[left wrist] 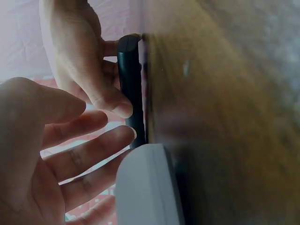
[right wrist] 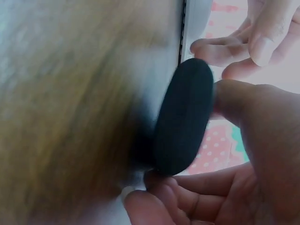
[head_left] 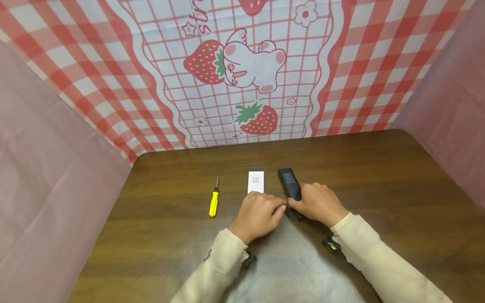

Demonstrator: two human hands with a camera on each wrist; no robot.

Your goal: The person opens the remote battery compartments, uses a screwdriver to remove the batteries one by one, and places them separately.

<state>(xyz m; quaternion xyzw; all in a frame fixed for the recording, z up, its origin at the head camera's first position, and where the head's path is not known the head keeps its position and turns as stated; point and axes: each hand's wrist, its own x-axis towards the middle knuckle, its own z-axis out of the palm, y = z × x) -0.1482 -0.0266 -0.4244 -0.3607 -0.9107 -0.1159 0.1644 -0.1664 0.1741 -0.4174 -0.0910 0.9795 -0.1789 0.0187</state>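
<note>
My right hand (head_left: 320, 204) grips a black power bank (head_left: 289, 182) near its lower end, thumb on the left side and fingers on the right. Fine print shows on its upper face. In the right wrist view the rounded end of the black power bank (right wrist: 185, 117) sits between thumb and fingers, close to the tabletop. My left hand (head_left: 259, 216) hovers over the lower part of a white slab-shaped device (head_left: 255, 181) with a QR code. Its fingers are loosely spread and reach toward the black power bank, as the left wrist view shows; contact is unclear.
A yellow-handled screwdriver (head_left: 214, 204) lies to the left on the brown wooden table (head_left: 159, 235), its shaft pointing away. A red-and-white checked cloth (head_left: 113, 75) with strawberries hangs behind the table. Pink cloth (head_left: 45, 176) stands at both sides.
</note>
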